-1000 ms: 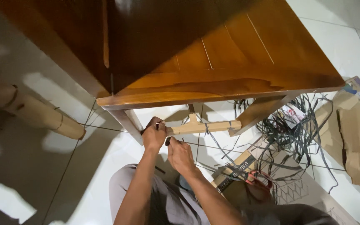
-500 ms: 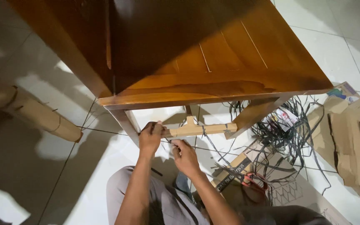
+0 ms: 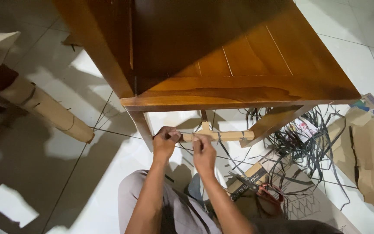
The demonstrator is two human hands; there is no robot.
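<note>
Both hands sit under the front edge of the brown wooden table. I see my left hand closed around the end of a cardboard-wrapped crossbar, beside the near table leg. My right hand pinches narrowly at the wrapping just beside it; whether it holds a strap, I cannot tell. Black plastic straps lie tangled on the white tile floor to the right, near torn cardboard. A cardboard tube lies well apart, left.
</note>
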